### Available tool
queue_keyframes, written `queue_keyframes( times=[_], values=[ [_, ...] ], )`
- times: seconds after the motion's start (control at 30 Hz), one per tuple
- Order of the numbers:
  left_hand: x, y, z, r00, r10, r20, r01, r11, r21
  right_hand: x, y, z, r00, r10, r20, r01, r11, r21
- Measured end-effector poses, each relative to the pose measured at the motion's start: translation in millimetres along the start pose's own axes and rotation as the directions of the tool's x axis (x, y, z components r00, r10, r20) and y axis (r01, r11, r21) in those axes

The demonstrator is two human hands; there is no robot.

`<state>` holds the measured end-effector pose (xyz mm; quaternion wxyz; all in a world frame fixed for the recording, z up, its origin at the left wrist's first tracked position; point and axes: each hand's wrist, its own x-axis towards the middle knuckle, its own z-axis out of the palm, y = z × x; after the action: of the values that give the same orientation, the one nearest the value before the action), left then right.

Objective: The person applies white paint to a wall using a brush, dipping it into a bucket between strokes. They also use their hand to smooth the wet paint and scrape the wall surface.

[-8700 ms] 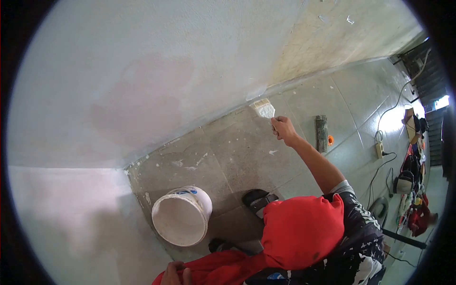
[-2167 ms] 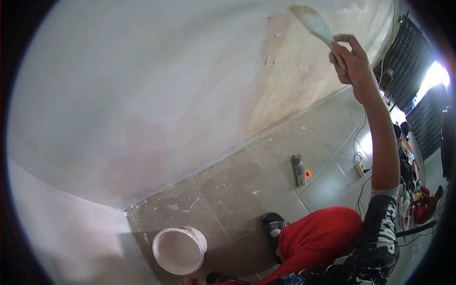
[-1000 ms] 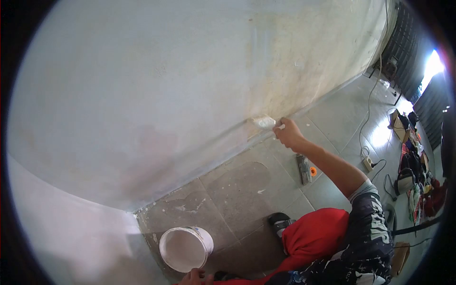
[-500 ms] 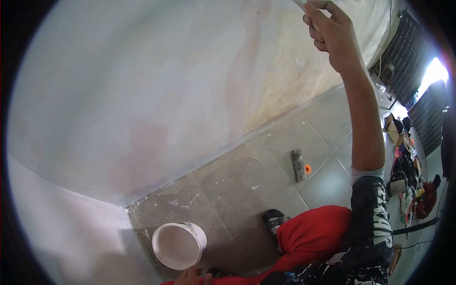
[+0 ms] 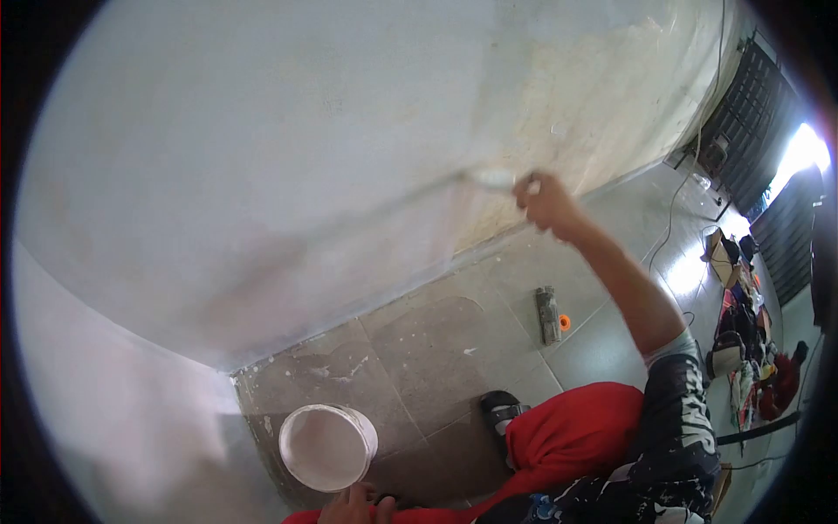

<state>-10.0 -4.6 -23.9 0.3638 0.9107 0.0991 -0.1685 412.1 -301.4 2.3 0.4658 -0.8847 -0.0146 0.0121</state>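
Note:
My right hand [image 5: 546, 201] grips a paint brush [image 5: 491, 178] whose white bristles press against the wall [image 5: 288, 140], low on the boundary between the fresh white paint and the yellowish unpainted patch [image 5: 594, 105]. The brush is blurred with motion. My left hand [image 5: 353, 505] rests at the bottom edge on my red trousers [image 5: 572, 428], just below a white paint bucket [image 5: 325, 445] standing on the floor.
Grey floor tiles [image 5: 436, 341] are flecked with paint. A roller tool with an orange end [image 5: 550, 314] lies on the floor to the right. A black sandal [image 5: 499, 409] shows by my knee. Cables, a power strip and piled belongings [image 5: 751, 341] lie at far right.
My right hand has swept the brush down from the top of the wall to a low spot near the floor. The left hand stays by the bucket.

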Motion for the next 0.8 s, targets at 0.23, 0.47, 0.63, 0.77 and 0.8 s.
queue_keyframes(
  times=[0.23, 0.47, 0.63, 0.77, 0.8],
  values=[
    [3.7, -19.9, 9.9, 0.995, 0.091, 0.031, -0.092, 0.995, 0.033, -17.7, -169.2, -103.5, 0.946, -0.311, -0.095, 0.315, 0.948, 0.033],
    [-4.2, -0.9, -11.4, 0.997, -0.059, 0.055, 0.061, 0.998, -0.025, -2.3, -118.1, -42.2, 0.880, -0.342, -0.331, 0.417, 0.888, 0.191],
    [-11.2, -0.8, -11.8, 1.000, -0.016, 0.025, 0.017, 0.999, -0.031, 1.9, 13.0, 3.6, 0.999, 0.034, -0.034, -0.033, 0.999, 0.002],
    [-15.5, -10.0, -5.0, 0.999, 0.004, -0.036, -0.006, 0.999, -0.051, 21.0, 40.2, 0.8, 0.967, 0.201, 0.155, -0.209, 0.977, 0.038],
    [-14.7, -8.7, -9.0, 1.000, -0.001, 0.028, 0.004, 0.997, -0.081, 28.2, 36.6, -7.6, 0.967, 0.154, 0.203, -0.175, 0.980, 0.091]
  ],
)
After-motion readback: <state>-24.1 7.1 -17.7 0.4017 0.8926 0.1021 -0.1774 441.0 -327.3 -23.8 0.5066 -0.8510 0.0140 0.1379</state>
